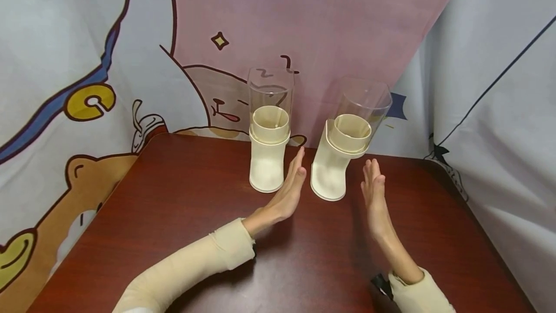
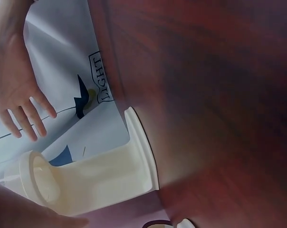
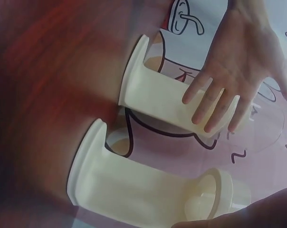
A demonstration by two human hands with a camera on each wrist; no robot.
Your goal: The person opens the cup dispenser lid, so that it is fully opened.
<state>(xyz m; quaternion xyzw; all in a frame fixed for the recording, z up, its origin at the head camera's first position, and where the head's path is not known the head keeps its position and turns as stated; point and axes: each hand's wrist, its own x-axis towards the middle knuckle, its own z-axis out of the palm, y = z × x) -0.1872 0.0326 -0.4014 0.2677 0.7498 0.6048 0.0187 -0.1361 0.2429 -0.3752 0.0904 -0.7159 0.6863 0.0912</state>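
Two cream stands, each with a ring-shaped cup and a clear plastic container behind it, stand upright on the table. My left hand [image 1: 285, 192] is held edge-on with straight fingers, between the left stand [image 1: 266, 165] and the right stand [image 1: 328, 175]. On the other side of the right stand, my right hand [image 1: 376, 199] is raised with its fingers straight too. The palms face each other across that stand; neither hand holds anything. In the right wrist view, the left palm [image 3: 243, 66] partly covers one stand [image 3: 157, 97]. Whether either hand touches a stand I cannot tell.
The dark red-brown table [image 1: 173, 206] ends just behind the stands. A printed cloth [image 1: 347, 18] with cartoon animals hangs beyond its back edge, and pale cloth [image 1: 499, 110] hangs at the right. A thin dark cord [image 1: 486, 88] runs across that right side.
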